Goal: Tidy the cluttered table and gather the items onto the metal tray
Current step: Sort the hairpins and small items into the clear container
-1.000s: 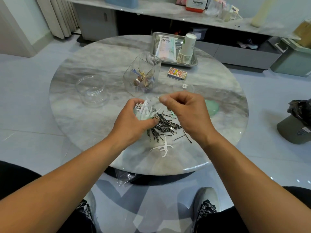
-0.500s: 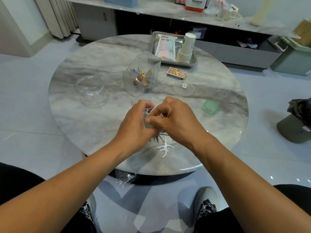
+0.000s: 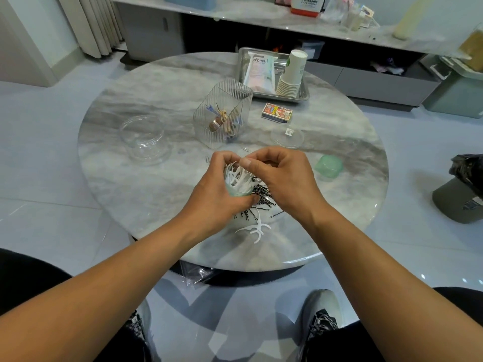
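My left hand (image 3: 218, 194) grips a small pale green container (image 3: 236, 190) full of white floss picks (image 3: 237, 175), held just above the round marble table (image 3: 146, 189). My right hand (image 3: 282, 176) has curled fingers and pinches at the tops of those picks. A heap of black hairpins (image 3: 262, 195) lies under both hands. Two or three loose floss picks (image 3: 254, 228) rest nearer the table's front edge. The metal tray (image 3: 304, 94) stands at the far side with a white pouch (image 3: 258, 70) and a stack of paper cups (image 3: 291, 74) in it.
A ribbed clear box (image 3: 223, 117) with hair clips stands mid-table. A clear round jar (image 3: 142, 138) sits left, a clear lid (image 3: 287, 137) and a green lid (image 3: 328, 166) right, a matchbox (image 3: 277, 113) near the tray. A paperclip (image 3: 207, 159) lies beside my left hand.
My right hand came down from above the hairpins to the container in my left hand, then lifted slightly, fingers now at the pick tops. The left hand stayed put.
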